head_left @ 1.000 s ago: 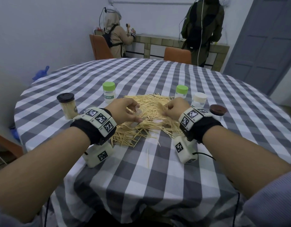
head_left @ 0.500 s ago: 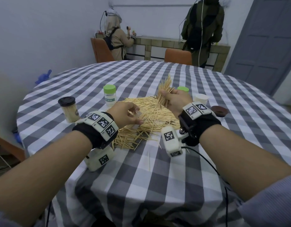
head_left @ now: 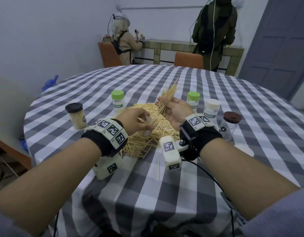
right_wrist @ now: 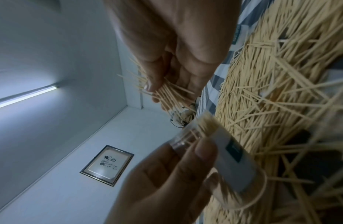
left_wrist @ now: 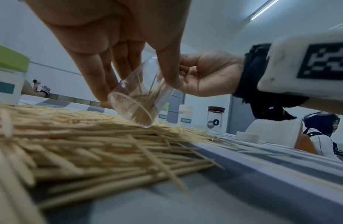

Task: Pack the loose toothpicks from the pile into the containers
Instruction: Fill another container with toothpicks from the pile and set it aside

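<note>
Currently the left hand grips a clear container between thumb and curled fingers, tilted, its base rim touching the top of the toothpick pile on the checked tablecloth; a few toothpicks sit inside it. Right hand is raised above the pile, palm up, thumb pinching a fanned bundle of toothpicks against the fingers, tips pointing up and away. Bundle and container are near each other but apart. Around the pile stand closed containers: a dark-lidded jar full of toothpicks at left, two green-lidded jars behind, a white-lidded jar and a brown-lidded glass jar at right. One stray toothpick lies on the cloth nearer the person.
</note>
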